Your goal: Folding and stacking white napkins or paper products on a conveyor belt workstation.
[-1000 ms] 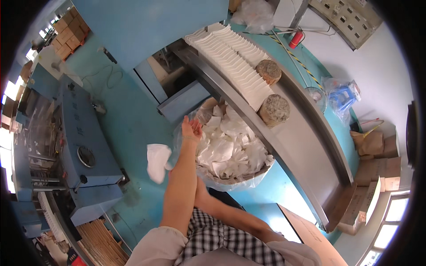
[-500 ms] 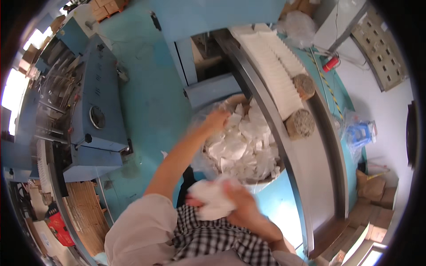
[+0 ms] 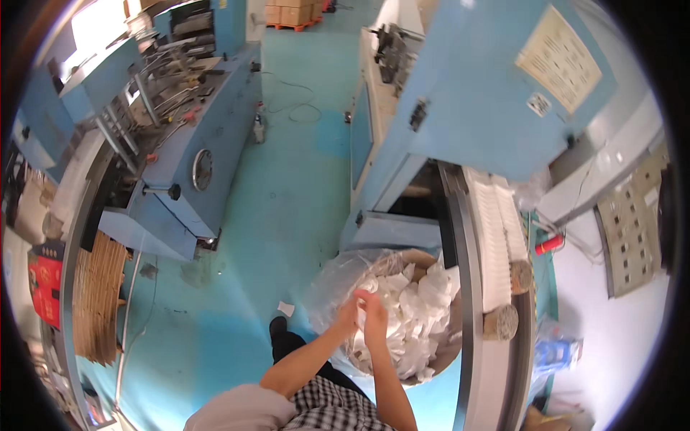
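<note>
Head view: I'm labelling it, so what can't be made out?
In the head view:
- What the left hand and right hand hold, if anything: hidden by the hands themselves.
- Bottom of the bin: covered by white scraps.
- Near end of the metal conveyor: cut off by the lower edge.

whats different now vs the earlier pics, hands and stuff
The right hand moved forward from the checked garment to meet the left hand over the bin. The white wad it held isn't clearly visible now; whether it was let go can't be told. The view swung left. The two mottled cylinders stayed by the stacked white sheets.
</note>
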Tool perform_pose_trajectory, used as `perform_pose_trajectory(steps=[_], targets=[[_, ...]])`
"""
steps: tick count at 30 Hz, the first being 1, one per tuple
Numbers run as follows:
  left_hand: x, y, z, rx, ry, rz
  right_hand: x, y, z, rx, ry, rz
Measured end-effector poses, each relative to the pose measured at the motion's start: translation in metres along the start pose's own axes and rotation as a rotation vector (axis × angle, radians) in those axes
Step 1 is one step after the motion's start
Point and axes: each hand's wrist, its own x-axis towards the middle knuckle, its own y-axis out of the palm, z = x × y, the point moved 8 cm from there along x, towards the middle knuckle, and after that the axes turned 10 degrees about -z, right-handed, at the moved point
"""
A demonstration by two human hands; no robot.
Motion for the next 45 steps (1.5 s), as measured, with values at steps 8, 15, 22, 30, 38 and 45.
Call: perform_pose_trajectory(steps=[8, 15, 22, 30, 38, 45], targets=[[-0.088, 0.093, -0.116, -1.824, -0.938, 0.352, 0.122, -0.015, -0.107, 0.714, 0.732, -0.726], [-0.092, 0.036, -0.213, -0.249, -0.086, 0.249, 0.186, 0.003, -0.106, -0.009, 0.782, -0.406], [-0.060, -0.073, -0.180, -0.401, -1.054, 0.292, 0.164, 0.092, -0.057, 0.024, 0.580, -0.053], [-0.017, -0.057, -0.033, -0.805, -1.118, -0.481, 0.097, 0.107, -0.108, 0.914, 0.838, -0.434], [-0.049, -0.012, -0.160, 0.134, -0.934, 0.415, 0.148, -0.006, -0.093, 0.105, 0.689, -0.357], [-0.024, -0.014, -0.231, 0.130, -0.377, 0.716, 0.155, -0.068, -0.131, -0.812, -0.003, -0.519]])
